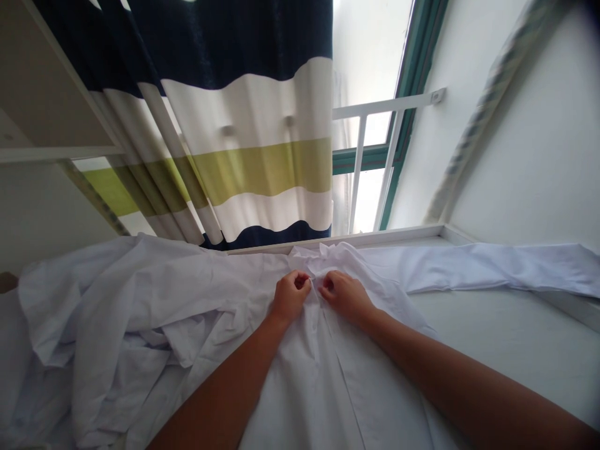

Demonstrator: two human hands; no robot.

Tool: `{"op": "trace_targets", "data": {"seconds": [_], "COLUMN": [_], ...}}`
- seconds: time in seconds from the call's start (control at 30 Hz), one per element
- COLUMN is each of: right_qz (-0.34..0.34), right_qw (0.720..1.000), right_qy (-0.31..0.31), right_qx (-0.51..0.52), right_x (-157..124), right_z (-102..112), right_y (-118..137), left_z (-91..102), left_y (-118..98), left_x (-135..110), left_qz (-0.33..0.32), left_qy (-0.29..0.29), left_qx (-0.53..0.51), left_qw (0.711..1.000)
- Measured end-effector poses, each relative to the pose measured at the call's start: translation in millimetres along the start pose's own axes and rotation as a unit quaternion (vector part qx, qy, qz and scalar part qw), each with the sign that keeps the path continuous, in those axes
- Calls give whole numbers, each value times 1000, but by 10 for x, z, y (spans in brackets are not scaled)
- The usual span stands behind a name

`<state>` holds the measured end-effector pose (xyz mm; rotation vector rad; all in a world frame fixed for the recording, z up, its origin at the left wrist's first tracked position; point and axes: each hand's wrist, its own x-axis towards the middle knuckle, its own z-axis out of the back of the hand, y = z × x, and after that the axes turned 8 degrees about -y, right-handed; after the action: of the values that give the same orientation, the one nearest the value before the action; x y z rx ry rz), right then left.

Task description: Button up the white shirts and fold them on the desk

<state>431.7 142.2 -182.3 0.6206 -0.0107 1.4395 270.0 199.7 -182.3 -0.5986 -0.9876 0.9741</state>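
Note:
A white long-sleeved garment (319, 362), like a shirt or lab coat, lies front up before me, its collar (323, 251) at the far end. One sleeve (497, 265) stretches flat to the right. Just below the collar, my left hand (291, 297) is closed, thumb and fingertips pinching the front edge of the garment. Close beside it, my right hand (345, 292) curls in a pinch at the opposite front edge. Any button between the fingertips is too small to make out. Below my hands the two front edges run down nearly side by side.
Crumpled white cloth (117, 337) is heaped on the left. The pale board (510, 344) under the garment has a raised white rim (398, 236) at the back. Beyond it hang a striped curtain (262, 169) and a white railing (375, 111) before a green-framed window. A white wall (539, 169) bounds the right.

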Motion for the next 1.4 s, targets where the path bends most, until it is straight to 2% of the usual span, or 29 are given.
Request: {"op": "trace_targets", "data": {"seconds": [0.27, 0.5, 0.73, 0.87, 1.13, 1.3, 1.4], "right_qz": [-11, -30, -82, -99, -31, -53, -62], "right_qw": [998, 988, 961, 953, 952, 945, 930], "right_qy": [13, -16, -80, -77, -35, -66, -81], "right_qx": [54, 151, 253, 277, 303, 316, 352], "right_x": [-42, -3, 14, 34, 6, 23, 31], "right_z": [-22, -60, -69, -76, 17, 23, 8], "right_y": [41, -57, -72, -90, -82, -109, -96], "left_z": [-12, -17, -27, -25, 10, -3, -25], "left_y": [33, 85, 126, 162, 129, 79, 57], "left_x": [5, 8, 15, 34, 60, 49, 38], "left_qz": [1, 12, 29, 56, 88, 101, 109], "left_qy": [-14, -9, -30, -35, -3, 29, 36], "left_qx": [-3, -31, -60, -92, -175, -198, -201], "left_qw": [1000, 999, 997, 994, 981, 975, 973]}}
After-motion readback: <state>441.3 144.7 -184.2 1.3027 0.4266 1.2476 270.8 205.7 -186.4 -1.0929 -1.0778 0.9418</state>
